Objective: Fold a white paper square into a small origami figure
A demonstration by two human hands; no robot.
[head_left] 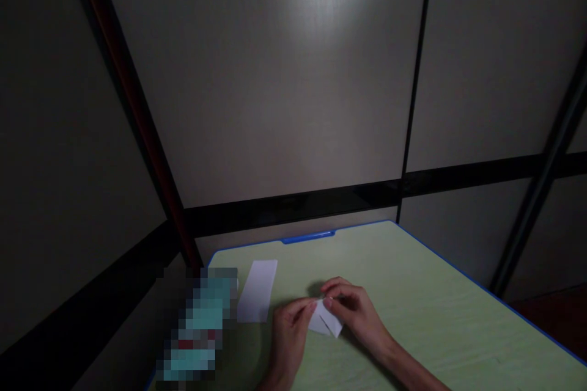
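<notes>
Dim overall, darkest along the left side. A soft glare sits high on the tall panel. Weak light reaches the green table, with shadow under the right hand. Coarse pixelation masks a patch at the table's left edge.

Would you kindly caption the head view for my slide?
Left hand and right hand pinch folded white paper over a blue-edged green table, a rectangular sheet nearby.
</notes>
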